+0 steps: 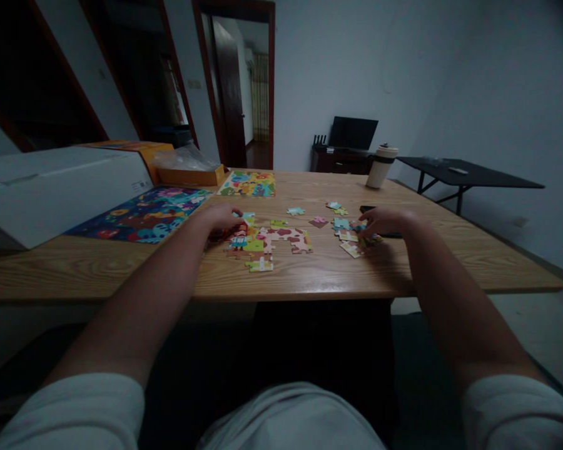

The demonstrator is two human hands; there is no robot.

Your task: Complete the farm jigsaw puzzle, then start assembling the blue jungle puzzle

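Left hand [224, 217] is resting by the partly joined puzzle [258, 245], right hand [385, 221] is resting at loose pieces [348, 236], can't tell either grip.

Just one cam here, worn on the head: it sits right above the wearer's pale cloth shirt [291, 420], faces forward and down over a light-brown wood-grain table [319, 275] close by, wide enough to catch the plain whitish wall [328, 69] beyond.
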